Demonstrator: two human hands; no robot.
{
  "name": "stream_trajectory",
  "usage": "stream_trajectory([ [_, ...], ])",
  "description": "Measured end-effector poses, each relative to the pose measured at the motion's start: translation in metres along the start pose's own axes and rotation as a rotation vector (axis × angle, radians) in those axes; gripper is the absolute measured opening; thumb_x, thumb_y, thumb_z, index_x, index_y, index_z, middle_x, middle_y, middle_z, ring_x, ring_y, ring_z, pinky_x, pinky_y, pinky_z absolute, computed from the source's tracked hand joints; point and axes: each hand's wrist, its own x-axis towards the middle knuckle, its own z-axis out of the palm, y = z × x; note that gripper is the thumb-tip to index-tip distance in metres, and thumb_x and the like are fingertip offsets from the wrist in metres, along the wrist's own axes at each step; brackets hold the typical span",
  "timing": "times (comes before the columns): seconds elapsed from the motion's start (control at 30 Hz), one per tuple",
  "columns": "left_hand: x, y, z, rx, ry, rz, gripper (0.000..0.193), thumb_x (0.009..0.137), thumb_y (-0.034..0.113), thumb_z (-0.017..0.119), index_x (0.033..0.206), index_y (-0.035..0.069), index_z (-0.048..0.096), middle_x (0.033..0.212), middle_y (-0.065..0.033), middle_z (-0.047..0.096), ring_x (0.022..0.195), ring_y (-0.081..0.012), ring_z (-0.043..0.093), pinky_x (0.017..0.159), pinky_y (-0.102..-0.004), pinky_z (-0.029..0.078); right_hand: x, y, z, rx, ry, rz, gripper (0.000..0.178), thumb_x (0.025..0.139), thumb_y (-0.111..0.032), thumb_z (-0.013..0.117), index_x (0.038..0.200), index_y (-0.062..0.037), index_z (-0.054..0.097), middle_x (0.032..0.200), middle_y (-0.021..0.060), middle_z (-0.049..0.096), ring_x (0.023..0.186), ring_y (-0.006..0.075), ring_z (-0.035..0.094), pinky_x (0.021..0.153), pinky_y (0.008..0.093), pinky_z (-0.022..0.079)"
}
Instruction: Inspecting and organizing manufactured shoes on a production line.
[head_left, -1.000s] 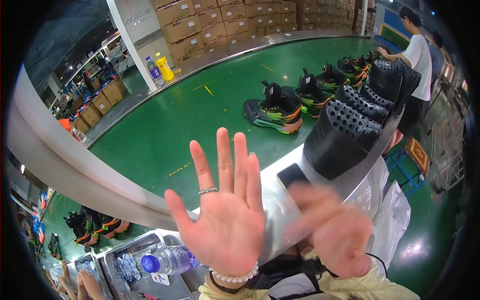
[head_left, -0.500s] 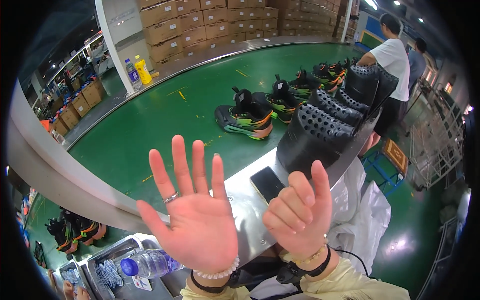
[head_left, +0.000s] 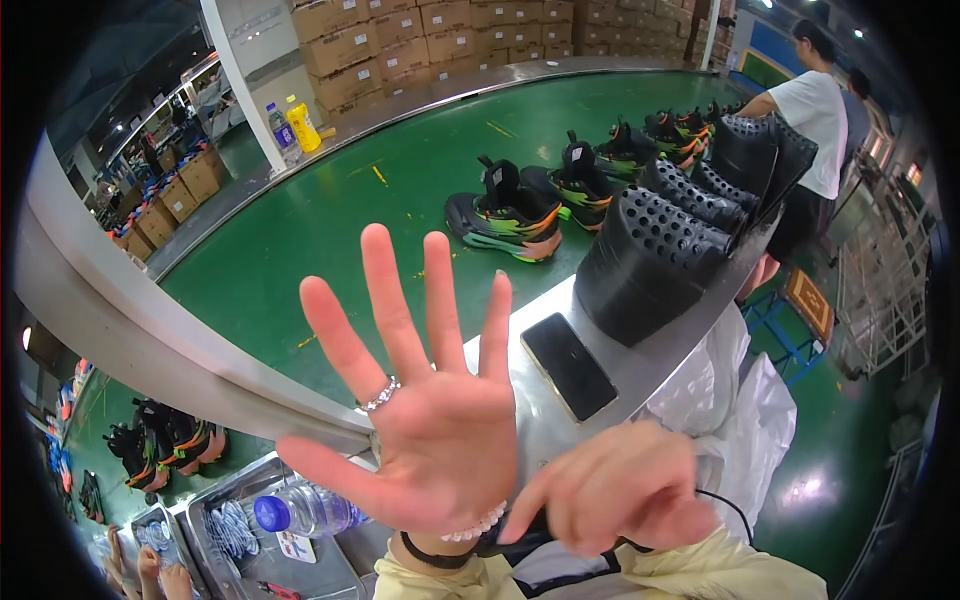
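My left hand (head_left: 430,420) is held up with its palm toward me, fingers and thumb spread wide and nothing in it. It wears a silver ring (head_left: 380,394) and, at the wrist, a pale beaded bracelet (head_left: 475,523) above a dark band. Low on the right, my right hand (head_left: 625,485) is turned back upward, slightly blurred. Its index finger stretches toward the left wrist beside the bracelet; whether it touches cannot be told. The other fingers bend down, the thumb sits apart, and I see nothing held. Just beyond lies a phone (head_left: 569,367) on the metal ledge (head_left: 520,320).
Black perforated boot-shaped covers (head_left: 650,260) stand along the ledge. Several black sneakers (head_left: 505,215) line the green work surface (head_left: 330,240). Lower left, a metal tray (head_left: 330,570) holds a water bottle (head_left: 300,510) and laces (head_left: 230,528). A person in white (head_left: 808,125) stands at far right.
My left hand has risen slightly and shifted right, fingers spread wider. My right hand has dropped and turned from an upright curl to point toward the left wrist, uncovering the phone.
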Motion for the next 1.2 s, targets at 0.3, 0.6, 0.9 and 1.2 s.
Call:
stream_trajectory([
  [0.3,-0.007,-0.001,0.004,0.067,-0.053,0.049,0.076,0.092,0.072,0.023,0.155,0.031,0.009,0.162,-0.009,-0.002,0.149,-0.0346,-0.001,0.116,-0.0611,0.001,0.003,-0.001,-0.009,-0.311,-0.089,0.101,0.072,0.095,-0.062,0.04,0.077,0.0029,0.065,0.057,0.0054,0.054,0.051,0.0219,0.052,0.077,0.0493,0.053],
  [0.6,-0.008,0.001,0.002,0.111,-0.065,0.102,0.078,0.092,0.072,0.027,0.155,0.031,0.008,0.162,-0.0088,-0.004,0.148,-0.035,-0.003,0.115,-0.0615,0.002,0.007,0.0,-0.001,-0.507,-0.232,-0.083,0.063,0.09,-0.058,0.054,0.064,-0.0001,0.058,0.053,0.005,0.047,0.046,0.0225,0.048,0.08,0.0532,0.055],
  [0.9,-0.009,-0.003,-0.001,0.139,-0.132,0.135,0.077,0.092,0.071,0.03,0.155,0.03,0.01,0.162,-0.0107,-0.005,0.148,-0.037,-0.004,0.114,-0.0639,0.002,0.007,0.001,-0.003,-0.541,-0.287,-0.105,0.063,0.088,-0.058,0.056,0.064,-0.0007,0.057,0.051,0.0044,0.044,0.044,0.022,0.047,0.079,0.052,0.056],
  [1.2,-0.012,-0.002,-0.002,0.158,-0.153,0.143,0.075,0.094,0.069,0.03,0.155,0.03,0.01,0.161,-0.0119,-0.009,0.148,-0.0385,-0.007,0.113,-0.0657,0.001,0.006,-0.002,-0.008,-0.607,-0.449,-0.041,0.059,0.085,-0.055,0.061,0.066,0.0006,0.06,0.055,0.006,0.047,0.046,0.023,0.048,0.078,0.0522,0.056],
])
